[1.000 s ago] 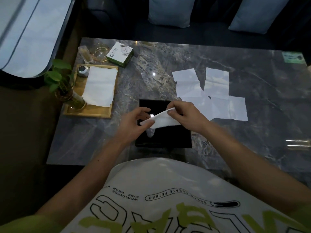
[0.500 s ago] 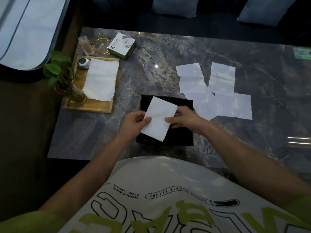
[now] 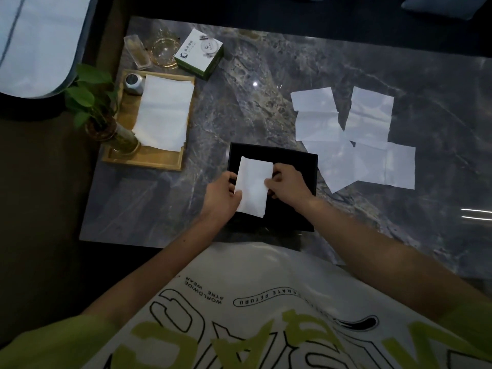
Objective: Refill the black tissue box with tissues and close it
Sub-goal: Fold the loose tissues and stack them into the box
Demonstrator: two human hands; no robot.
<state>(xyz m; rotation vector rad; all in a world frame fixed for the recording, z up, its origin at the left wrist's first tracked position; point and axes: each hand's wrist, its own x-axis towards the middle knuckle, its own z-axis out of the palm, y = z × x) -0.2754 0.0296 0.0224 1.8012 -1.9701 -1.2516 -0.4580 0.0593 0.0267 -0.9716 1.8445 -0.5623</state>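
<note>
The black tissue box (image 3: 292,166) stands on the grey marble table (image 3: 239,107) near its front edge. Over the box I hold a folded white tissue (image 3: 253,185), roughly flat. My left hand (image 3: 221,194) pinches its left edge and my right hand (image 3: 286,183) pinches its right edge. Several more white tissues (image 3: 354,137) lie spread on the table just right of and behind the box. The box's inside is too dark to make out.
A wooden tray (image 3: 143,155) at the left holds a white tissue sheet (image 3: 163,111), a small metal tin (image 3: 134,83) and a potted plant (image 3: 99,115). Behind it stand a green-and-white carton (image 3: 199,53), a glass dish (image 3: 163,50) and a small clear container (image 3: 138,50).
The crumpled tissue I held a second ago has been spread into a flat folded sheet and turned more upright over the box. Both hands have stayed on its edges.
</note>
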